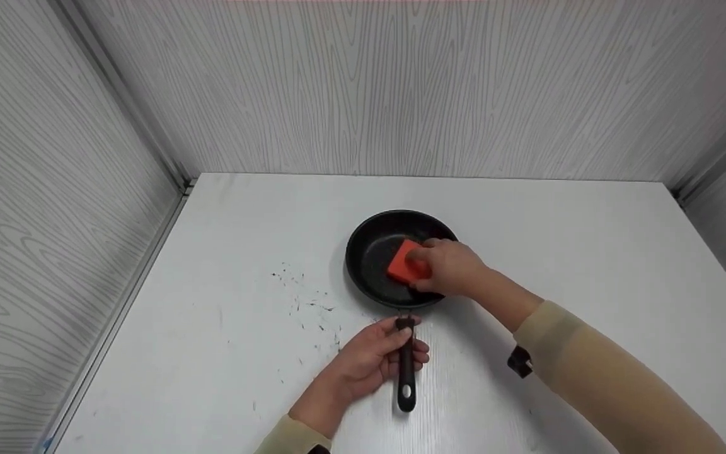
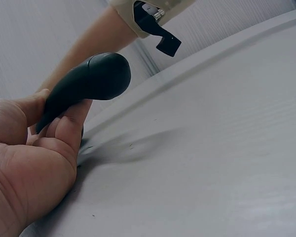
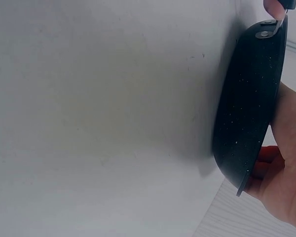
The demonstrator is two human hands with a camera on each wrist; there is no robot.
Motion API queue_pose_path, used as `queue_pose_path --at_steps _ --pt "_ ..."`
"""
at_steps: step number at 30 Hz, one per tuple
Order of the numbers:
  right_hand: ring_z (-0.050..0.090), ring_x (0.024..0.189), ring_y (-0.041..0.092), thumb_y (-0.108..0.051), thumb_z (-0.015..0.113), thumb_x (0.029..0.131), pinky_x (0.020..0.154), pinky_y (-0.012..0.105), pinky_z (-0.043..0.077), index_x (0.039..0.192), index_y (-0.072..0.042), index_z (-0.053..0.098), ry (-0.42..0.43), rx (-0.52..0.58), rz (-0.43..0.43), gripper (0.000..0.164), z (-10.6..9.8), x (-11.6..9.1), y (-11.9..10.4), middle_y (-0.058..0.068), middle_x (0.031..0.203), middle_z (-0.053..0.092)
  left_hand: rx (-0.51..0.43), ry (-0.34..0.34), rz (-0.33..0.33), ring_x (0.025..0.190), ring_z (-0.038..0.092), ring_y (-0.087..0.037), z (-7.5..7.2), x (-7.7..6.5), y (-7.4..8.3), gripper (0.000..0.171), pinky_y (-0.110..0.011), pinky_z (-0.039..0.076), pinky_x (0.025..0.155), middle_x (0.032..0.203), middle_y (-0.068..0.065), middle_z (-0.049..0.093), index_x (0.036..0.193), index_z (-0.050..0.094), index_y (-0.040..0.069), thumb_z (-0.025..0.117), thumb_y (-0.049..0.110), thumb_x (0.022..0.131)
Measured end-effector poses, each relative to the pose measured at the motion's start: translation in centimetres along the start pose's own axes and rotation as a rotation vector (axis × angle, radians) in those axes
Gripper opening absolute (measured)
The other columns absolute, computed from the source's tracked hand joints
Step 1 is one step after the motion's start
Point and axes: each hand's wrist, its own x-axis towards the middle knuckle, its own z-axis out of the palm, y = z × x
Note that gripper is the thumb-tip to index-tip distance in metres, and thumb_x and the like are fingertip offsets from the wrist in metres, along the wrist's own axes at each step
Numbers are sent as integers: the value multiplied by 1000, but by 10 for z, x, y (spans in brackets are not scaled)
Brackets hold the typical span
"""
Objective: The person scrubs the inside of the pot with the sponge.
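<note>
A black frying pan (image 1: 369, 252) stands near the middle of the white table, its handle (image 1: 406, 378) pointing toward the person. The left hand (image 1: 369, 359) grips that handle close to the pan, thumb on top and fingers beneath. In the left wrist view the dark handle (image 2: 89, 81) lies between thumb and fingers. Inside the pan, the right hand (image 1: 454, 268) pinches a red-orange sponge (image 1: 404, 261) against the bottom. From the right wrist view, the speckled outer wall of the pan (image 3: 246, 98) hides most of the sponge, and the right hand (image 3: 281, 182) reaches over the rim.
Small dark crumbs (image 1: 309, 306) are scattered on the white table (image 1: 224, 252) left of the pan. Pale wood-grain panels (image 1: 388, 88) rise at the back and both sides. A dark device (image 1: 519, 362) sits at the right sleeve's cuff.
</note>
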Motion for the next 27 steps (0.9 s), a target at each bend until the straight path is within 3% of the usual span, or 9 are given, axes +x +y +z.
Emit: queue_pose_path --at_steps 13,27 --pt "64 123 38 -41 80 94 102 53 56 136 -19 70 -17 57 -37 49 0 -11 0 21 141 62 8 6 -3 93 76 -22 2 0 -1 42 -39 64 90 103 -16 74 147 51 -5 59 13 110" --pt "64 122 35 -40 80 92 99 48 57 135 -22 72 -25 134 -67 47 1 -11 4 17 142 63 6 -15 -13 95 76 -23 1 0 1 45 -39 63 92 106 -18 73 149 48 -5 60 14 110"
